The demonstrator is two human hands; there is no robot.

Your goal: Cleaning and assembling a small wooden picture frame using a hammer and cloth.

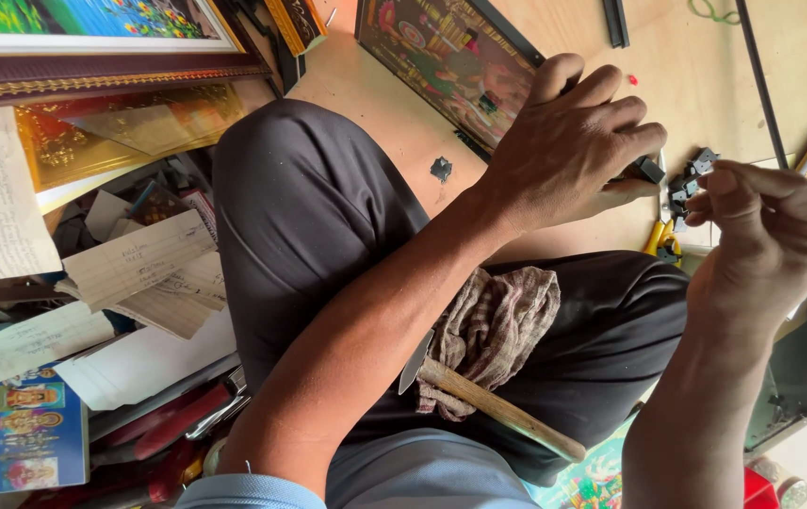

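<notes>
**Two hands, little black clips**

I see my left hand (573, 141) curled tight round a small black part (650, 170), so it will not slip. My right hand (771, 226) sits at three o'clock from it, fingers pinched on a bunch of little black clips (691, 179). The two hands are close, held up over my lap, maybe so I can see the tiny bits well.

At six o'clock from the left hand a hammer (497, 405) rests on a checked cloth (502, 325) on my knee, easy to grab. Yellow pliers (662, 240) lie on the wood board (695, 66) under the hands. A framed picture (441, 57) lies flat at eleven o'clock. One stray clip (441, 170) sits at nine o'clock. Papers (130, 264) pile up far off at nine o'clock.
</notes>
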